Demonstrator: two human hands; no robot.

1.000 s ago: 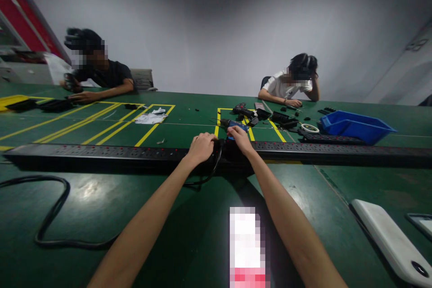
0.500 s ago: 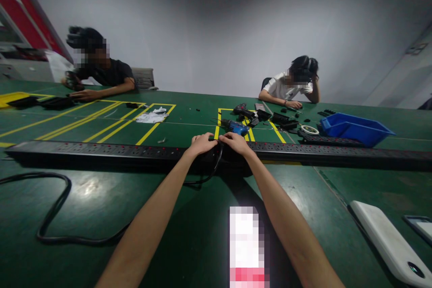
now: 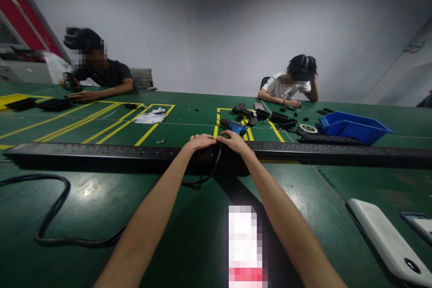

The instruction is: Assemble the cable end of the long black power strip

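Observation:
A long black power strip [image 3: 111, 150] with rows of sockets and small red marks lies across the green table in front of me. At its middle, my left hand [image 3: 201, 141] and my right hand [image 3: 233, 140] meet with their fingertips close together. A black power cable [image 3: 216, 165] rises from below the strip and ends between those fingertips. Both hands are closed around this spot, thumbs and fingers pinched. The fingers and the strip's edge hide the exact point of contact.
A blue cordless drill [image 3: 234, 127] lies just beyond my hands. A blue bin [image 3: 354, 127], a tape roll [image 3: 308, 129] and black parts sit at the right. Cable loops [image 3: 54, 216] lie front left, and a white power bank [image 3: 381, 234] front right. Two people sit opposite.
My left hand has tipped slightly, its fingers now flatter and pointing toward the right hand. Both hands stay at the same spot on the strip. The view has shifted a little.

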